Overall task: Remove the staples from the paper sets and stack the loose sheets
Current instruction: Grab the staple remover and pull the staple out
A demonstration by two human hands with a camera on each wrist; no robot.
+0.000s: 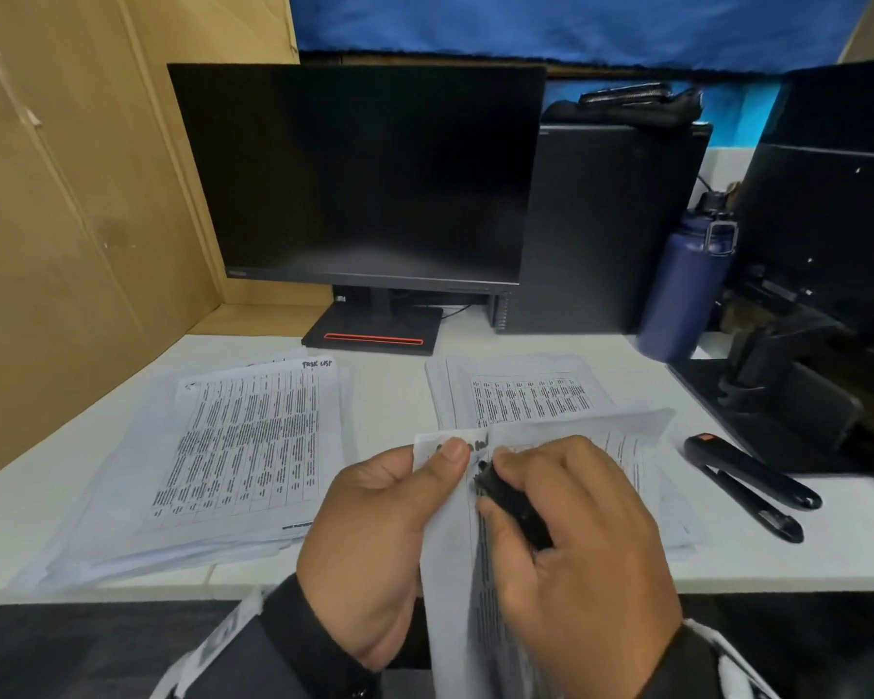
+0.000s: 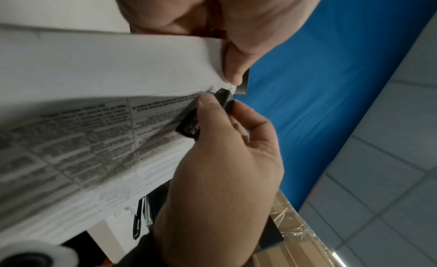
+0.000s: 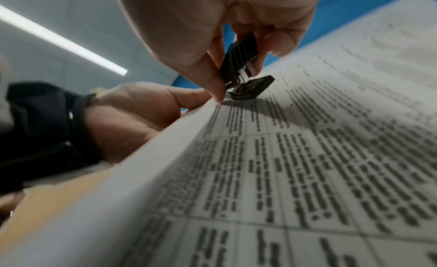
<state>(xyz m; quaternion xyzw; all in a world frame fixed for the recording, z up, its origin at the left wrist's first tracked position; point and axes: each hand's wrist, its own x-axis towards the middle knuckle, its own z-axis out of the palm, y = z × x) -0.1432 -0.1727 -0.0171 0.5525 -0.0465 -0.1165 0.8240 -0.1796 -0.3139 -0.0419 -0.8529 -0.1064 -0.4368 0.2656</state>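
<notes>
Black staple remover point(image 1: 513, 507) gripped by right hand point(image 1: 576, 537), tip toward paper set point(image 1: 455, 597) corner, left hand point(image 1: 379, 537) pinching it

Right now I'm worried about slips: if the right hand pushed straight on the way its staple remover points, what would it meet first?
Probably the left hand's thumb: the staple remover in the right hand points at the held paper set's corner, which that thumb pinches.

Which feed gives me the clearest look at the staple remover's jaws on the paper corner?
The right wrist view: the staple remover shows its ribbed black body and jaws parted against the paper set. In the left wrist view the right hand covers most of it. In the head view only a dark sliver shows between the fingers.
</notes>
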